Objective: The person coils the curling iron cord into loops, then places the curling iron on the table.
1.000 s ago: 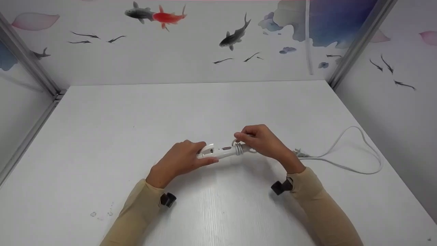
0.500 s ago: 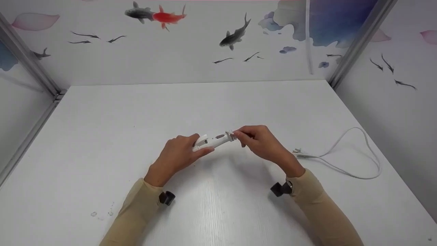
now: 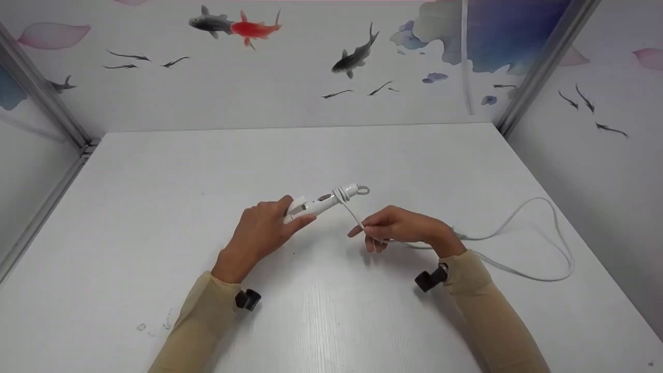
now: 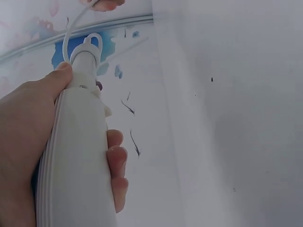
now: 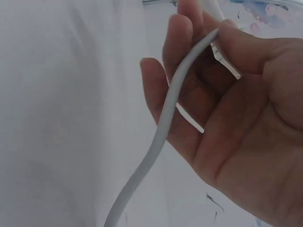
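Note:
A white hair straightener (image 3: 320,205), with an oval switch and a hanging ring at its tail end, is tilted up to the right over the table. My left hand (image 3: 261,228) grips its body, thumb along one side and fingers round the other, as the left wrist view of the straightener (image 4: 80,151) also shows. A few turns of its white cord (image 3: 353,214) are wound round the handle near the ring. Below and right of the ring, my right hand (image 3: 399,226) pinches the cord between thumb and forefinger. Across the palm runs the free cord (image 5: 161,127).
On the white table (image 3: 233,166), the rest of the cord lies in a wide loop at the right, its plug (image 3: 459,234) partly hidden behind my right wrist. Painted panels (image 3: 290,98) stand at the back and both sides.
My right hand has moved down from the handle's tail, drawing the cord with it. The straightener has tilted further up and shifted left. On the table, the cord loop has slid slightly.

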A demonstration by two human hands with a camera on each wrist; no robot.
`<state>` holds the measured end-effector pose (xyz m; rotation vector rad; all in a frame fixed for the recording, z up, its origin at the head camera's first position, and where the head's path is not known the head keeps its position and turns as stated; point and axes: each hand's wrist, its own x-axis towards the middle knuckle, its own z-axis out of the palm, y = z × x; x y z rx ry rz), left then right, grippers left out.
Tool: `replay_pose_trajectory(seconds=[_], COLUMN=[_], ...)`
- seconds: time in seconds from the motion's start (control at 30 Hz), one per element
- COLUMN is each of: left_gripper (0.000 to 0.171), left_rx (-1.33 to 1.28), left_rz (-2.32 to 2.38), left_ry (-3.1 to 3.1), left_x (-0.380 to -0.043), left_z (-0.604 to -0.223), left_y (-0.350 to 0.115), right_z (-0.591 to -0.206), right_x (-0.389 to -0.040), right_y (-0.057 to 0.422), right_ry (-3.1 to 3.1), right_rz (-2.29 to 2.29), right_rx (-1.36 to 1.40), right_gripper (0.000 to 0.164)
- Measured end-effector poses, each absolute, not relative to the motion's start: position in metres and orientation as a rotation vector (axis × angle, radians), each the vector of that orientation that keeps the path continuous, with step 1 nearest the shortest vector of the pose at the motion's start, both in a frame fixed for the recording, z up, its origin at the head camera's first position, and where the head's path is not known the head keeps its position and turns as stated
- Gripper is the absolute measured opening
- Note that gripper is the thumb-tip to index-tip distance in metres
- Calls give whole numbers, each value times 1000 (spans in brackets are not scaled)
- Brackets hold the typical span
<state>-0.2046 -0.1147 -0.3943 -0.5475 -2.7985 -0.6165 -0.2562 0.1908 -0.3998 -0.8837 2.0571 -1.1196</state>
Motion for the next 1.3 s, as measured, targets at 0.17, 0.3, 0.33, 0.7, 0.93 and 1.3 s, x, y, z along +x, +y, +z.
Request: replay_pose_trajectory(seconds=[0.17,0.3,0.33,0.7,0.93,1.3], left_gripper=[45,44,43,42,43,42], left_rx=[-541,-567,-580,-775,-934,-995], left_rz=[-683,-707,-707,-712,-734,-708], left_ry=[-2741,-2724,-2725,-2729,-2787,-2947], left_x=[-203,-201,-200,-195,-192,-190], left_z=[-389,-385,-385,-387,-390,-395], left_y=[-115,-114,-113,-105,-102,-94], right_z=[-408,-413,-414,-421,-422,-403], right_x=[-262,-266,-267,-270,-268,-258], right_y=[197,200,200,197,197,186], right_ry=[2178,2259,2279,2396,2546,2592], right_rz=[-955,-964,-973,-1003,-1088,-1257], right_rx=[-705,-476,-416,-249,-491,-483], right_gripper=[30,31,30,30,15,23])
